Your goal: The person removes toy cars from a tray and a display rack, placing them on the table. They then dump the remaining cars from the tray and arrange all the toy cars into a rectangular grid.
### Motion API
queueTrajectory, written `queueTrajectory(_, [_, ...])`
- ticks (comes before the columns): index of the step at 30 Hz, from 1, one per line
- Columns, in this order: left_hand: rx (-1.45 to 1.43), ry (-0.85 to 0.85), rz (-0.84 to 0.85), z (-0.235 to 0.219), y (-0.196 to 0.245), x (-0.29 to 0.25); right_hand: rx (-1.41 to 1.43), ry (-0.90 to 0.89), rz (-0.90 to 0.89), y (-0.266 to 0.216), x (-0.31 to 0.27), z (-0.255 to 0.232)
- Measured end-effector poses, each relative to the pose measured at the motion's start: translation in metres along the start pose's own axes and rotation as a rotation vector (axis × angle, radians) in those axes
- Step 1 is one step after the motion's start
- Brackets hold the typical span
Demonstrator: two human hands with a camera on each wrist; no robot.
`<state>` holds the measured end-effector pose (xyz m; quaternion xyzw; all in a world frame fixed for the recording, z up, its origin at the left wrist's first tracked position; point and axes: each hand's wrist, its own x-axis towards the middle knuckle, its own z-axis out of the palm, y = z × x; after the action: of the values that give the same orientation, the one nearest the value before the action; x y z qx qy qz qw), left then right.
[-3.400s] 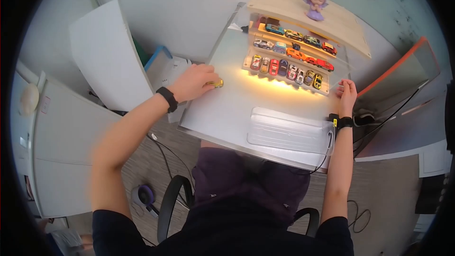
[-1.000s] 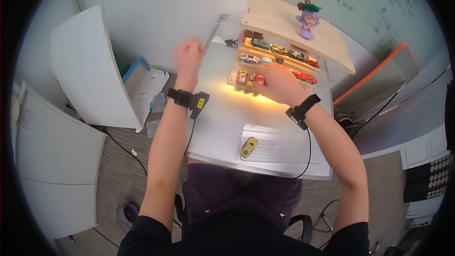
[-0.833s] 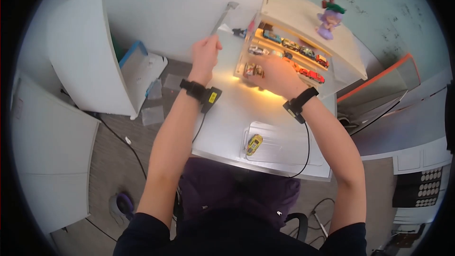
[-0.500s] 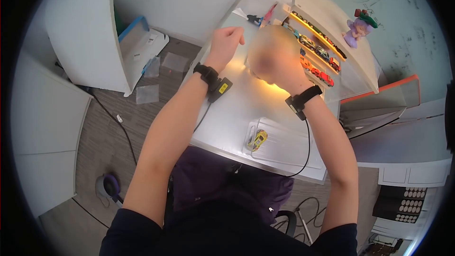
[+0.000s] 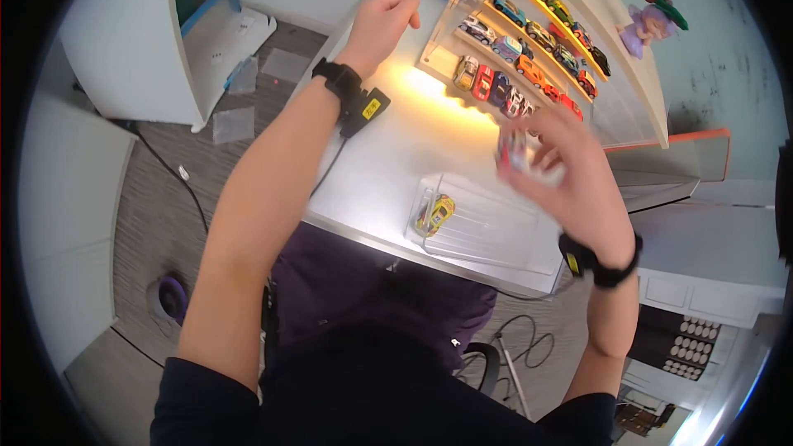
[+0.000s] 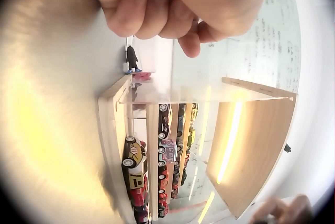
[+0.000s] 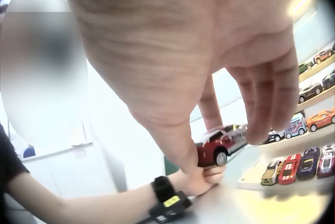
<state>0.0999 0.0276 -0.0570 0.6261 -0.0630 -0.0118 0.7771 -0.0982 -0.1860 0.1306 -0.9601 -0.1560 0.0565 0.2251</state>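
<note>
Currently, in the head view, the right hand point(image 5: 578, 173) pinches the red-and-white toy car point(image 5: 514, 150), which is blurred, between the display shelf point(image 5: 429, 56) and the clear tray point(image 5: 504, 235). The yellow toy car point(image 5: 440, 215) rests at the tray's left end. The left hand point(image 5: 380, 29) is positioned over the left side of the table point(image 5: 372, 157), fingers curled. Multicolored cars point(image 5: 533, 74) stand in rows on the shelf; the winged figurine point(image 5: 646, 29) is mounted on its top board.

Left wrist view: the left hand's fingers are pressed together and folded inward. A dark figurine point(image 6: 132, 58) stands near the shelf's end. Part of the right hand appears, blurred, at lower right.

Right wrist view: the thumb bears on the red end of the pinched car, with fingers at its far side. The car is raised off the table, beside the shelf's lowest row. The left hand and its wristband point(image 7: 165, 188) appear behind.
</note>
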Motion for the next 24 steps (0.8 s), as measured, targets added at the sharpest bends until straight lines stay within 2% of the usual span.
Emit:
queueTrajectory(3, [0.072, 0.004, 0.077, 0.002, -0.005, 0.002, 0.174, -0.306, 0.052, -0.019, -0.04, -0.01])
queueTrajectory(6, [0.083, 0.003, 0.061, 0.001, -0.002, -0.001, 0.186, -0.434, 0.049, -0.002, -0.055, 0.018])
queueTrajectory(9, [0.031, -0.035, -0.005, -0.002, -0.001, -0.001, 0.239, -0.459, 0.126, 0.01, -0.054, 0.04])
queueTrajectory(16, [0.055, -0.024, 0.043, 0.001, -0.002, -0.003, 0.436, -0.365, 0.166, 0.019, -0.051, 0.049])
queueTrajectory(19, [0.08, -0.035, 0.067, 0.002, -0.006, -0.001, 0.249, -0.305, 0.087, 0.019, -0.054, 0.052])
queueTrajectory(22, [0.072, -0.034, 0.063, 0.001, -0.007, -0.002, 0.233, -0.348, 0.086, 0.015, -0.052, 0.058])
queueTrajectory(24, [0.072, -0.04, 0.073, 0.001, -0.007, -0.002, 0.331, -0.322, 0.105, 0.02, -0.053, 0.068])
